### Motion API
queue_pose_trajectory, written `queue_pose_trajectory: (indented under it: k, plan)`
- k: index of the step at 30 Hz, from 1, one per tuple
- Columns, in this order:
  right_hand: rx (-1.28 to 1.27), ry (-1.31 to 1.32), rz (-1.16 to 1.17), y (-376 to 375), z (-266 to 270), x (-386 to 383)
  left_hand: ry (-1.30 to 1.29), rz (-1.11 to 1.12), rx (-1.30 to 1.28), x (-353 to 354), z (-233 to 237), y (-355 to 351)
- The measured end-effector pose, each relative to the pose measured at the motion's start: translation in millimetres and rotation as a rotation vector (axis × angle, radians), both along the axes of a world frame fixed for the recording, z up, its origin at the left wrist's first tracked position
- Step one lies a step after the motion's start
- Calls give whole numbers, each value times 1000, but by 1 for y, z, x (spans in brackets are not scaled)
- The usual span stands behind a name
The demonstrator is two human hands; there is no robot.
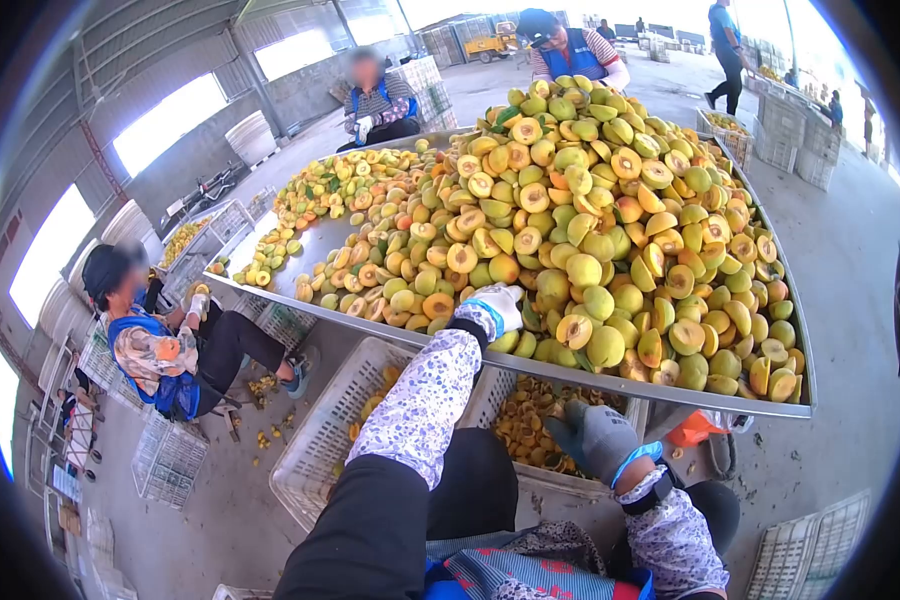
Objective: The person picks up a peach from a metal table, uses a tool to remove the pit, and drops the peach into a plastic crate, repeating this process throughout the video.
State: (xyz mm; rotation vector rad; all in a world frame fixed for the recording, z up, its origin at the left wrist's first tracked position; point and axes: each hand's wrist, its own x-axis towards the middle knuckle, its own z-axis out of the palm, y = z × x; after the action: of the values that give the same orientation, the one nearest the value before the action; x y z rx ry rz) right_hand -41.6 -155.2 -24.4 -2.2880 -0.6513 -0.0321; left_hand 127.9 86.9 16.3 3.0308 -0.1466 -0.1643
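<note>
A large metal tray table (410, 336) carries a high heap of halved yellow-green fruit (610, 220). My left hand (496, 308), in a white glove, lies against the fruit at the tray's near edge; its fingertips are hidden among the fruit. My right hand (600, 440), in a grey glove, is low over a crate (488, 395) of small brown-orange pieces below the tray edge. Its fingers point left, and whether they hold anything is not clear. Left of that crate, a white crate (315, 430) holds some yellow fruit under my left sleeve.
One person (170, 345) sits at the left beside crates (170, 460). Two more people (380, 105) (570, 50) are at the tray's far side. An orange item (692, 430) lies beneath the right tray edge. An empty-looking crate (808, 548) stands lower right.
</note>
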Motion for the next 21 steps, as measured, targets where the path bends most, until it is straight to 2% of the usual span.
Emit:
queue_pose_trajectory:
  k: [3, 8, 11, 12, 13, 14, 15, 16, 17, 20, 21]
  plan:
    - [-7, 11, 7, 3, 3, 0, 107, 15, 2, -7, 20, -4]
    - [72, -1, 25, 3, 8, -1, 77, 137, -113, -4, 19, 8]
    - [95, -34, 3, 4, 14, -2, -48, 230, -293, -5, 14, 23]
    - [95, -39, -11, 4, 17, -1, -39, 300, -721, -14, 20, 25]
    - [172, -58, -17, 6, 19, 2, -69, 320, -824, -20, 27, 28]
    - [247, -67, -35, 8, 20, 5, -11, 251, -1273, -34, 41, 24]
    - [319, -71, -64, 8, 20, 5, -22, 209, -1386, -36, 39, 24]
    - [387, -33, -80, 8, 24, 6, 54, 102, -1595, -53, 47, 18]
    - [457, -4, -96, 10, 31, 9, 80, -56, -1701, -67, 49, 9]
    - [626, -15, -117, 19, 36, 12, 275, -240, -2049, -88, 42, -21]
    - [678, -38, -117, 21, 36, 14, 17, -369, -1955, -94, 34, -34]
